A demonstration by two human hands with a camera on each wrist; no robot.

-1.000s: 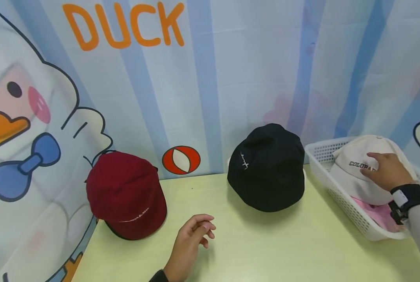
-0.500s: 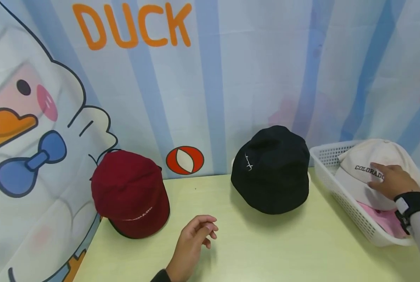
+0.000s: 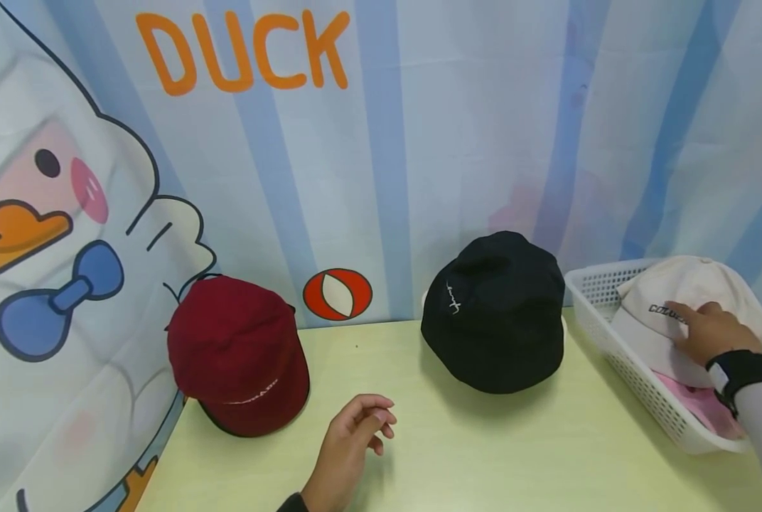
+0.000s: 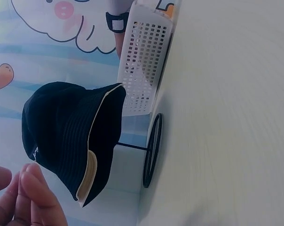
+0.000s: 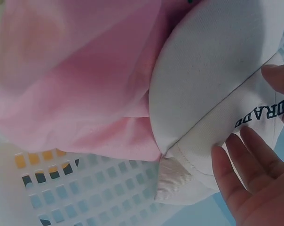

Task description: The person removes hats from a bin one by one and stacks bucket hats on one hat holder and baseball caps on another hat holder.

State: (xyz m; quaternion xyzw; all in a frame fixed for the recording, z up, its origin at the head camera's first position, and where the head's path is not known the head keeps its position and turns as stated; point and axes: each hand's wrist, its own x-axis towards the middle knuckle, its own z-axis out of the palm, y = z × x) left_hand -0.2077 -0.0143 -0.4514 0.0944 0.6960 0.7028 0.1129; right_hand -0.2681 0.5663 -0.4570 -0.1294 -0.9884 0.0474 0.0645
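Right hand (image 3: 710, 331) rests on the white cap (image 3: 682, 313), fingers spread and nearly straight over its front panel; no closed grip is visible. The white cap sits in the basket (image 3: 601, 334) at the table's (image 3: 483, 448) right end, on top of a pink cap (image 3: 694, 405). Left hand (image 3: 349, 444) lies on the table, fingers loosely curled, holding nothing, between the red cap (image 3: 237, 352) and black hat (image 3: 496, 309).

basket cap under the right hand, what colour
Cream-white cap with dark lettering; clearest in the head view.
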